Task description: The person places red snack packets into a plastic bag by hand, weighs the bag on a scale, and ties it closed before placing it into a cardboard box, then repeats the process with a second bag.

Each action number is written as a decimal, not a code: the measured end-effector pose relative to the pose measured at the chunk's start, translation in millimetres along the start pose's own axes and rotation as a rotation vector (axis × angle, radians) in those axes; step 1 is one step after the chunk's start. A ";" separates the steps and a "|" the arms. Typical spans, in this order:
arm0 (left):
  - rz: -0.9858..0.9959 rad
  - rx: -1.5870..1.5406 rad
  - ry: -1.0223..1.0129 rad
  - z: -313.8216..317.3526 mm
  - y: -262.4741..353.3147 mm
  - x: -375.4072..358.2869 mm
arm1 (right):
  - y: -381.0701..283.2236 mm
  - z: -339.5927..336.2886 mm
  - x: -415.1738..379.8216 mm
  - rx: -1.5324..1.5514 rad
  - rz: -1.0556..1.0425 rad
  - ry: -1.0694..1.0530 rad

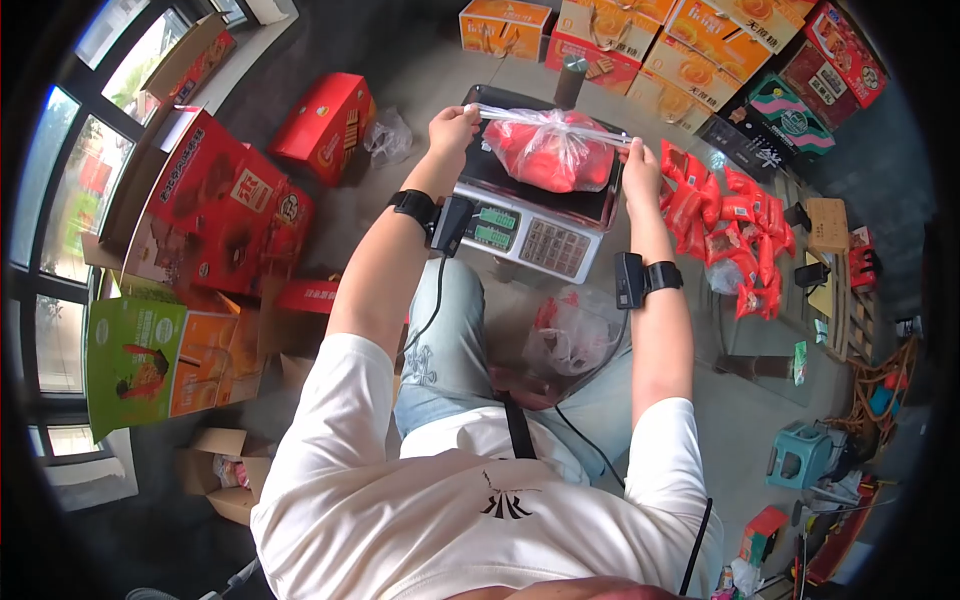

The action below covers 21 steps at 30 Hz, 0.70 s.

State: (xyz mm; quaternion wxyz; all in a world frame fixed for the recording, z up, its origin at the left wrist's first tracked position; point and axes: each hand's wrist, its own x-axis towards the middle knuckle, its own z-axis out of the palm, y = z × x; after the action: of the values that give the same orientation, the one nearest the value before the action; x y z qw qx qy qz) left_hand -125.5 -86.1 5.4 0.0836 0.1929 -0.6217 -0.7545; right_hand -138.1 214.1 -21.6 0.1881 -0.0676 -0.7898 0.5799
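A clear plastic bag (552, 160) full of red packets rests on the dark pan of a digital weighing scale (540, 235). My left hand (455, 132) is closed on one end of the bag's stretched top, at the pan's left side. Opposite it, my right hand (640, 170) pinches the other end. Between the two hands the plastic is pulled taut, with gathered folds above the packets. The scale's green displays and keypad face me. Some of the packets are hidden by the folds.
Loose red packets (720, 220) lie in a heap on the right. Another plastic bag (575, 330) is near my knees. Orange cartons (700, 50) are stacked at the back. Left of me stand a red box (325, 125) and a green box (135, 350). A blue stool (800, 450) is at lower right.
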 end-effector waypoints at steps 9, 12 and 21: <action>-0.161 0.120 -0.136 -11.6 -31.4 -24.1 | -19.5 -6.9 -60.5 -0.153 0.140 -0.050; -0.210 -0.013 -0.245 -15.3 -31.9 -25.9 | -14.6 11.7 -66.2 0.304 0.132 -0.146; -0.082 -0.007 -0.254 -10.2 -29.4 1.1 | -9.2 28.5 -32.0 0.017 0.164 -0.282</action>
State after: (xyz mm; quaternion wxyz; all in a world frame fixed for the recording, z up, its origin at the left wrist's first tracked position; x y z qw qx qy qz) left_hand -119.1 -89.6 -24.9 -0.0257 0.1207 -0.6162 -0.7778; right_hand -118.3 175.3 -27.2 0.0278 -0.0483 -0.7953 0.6037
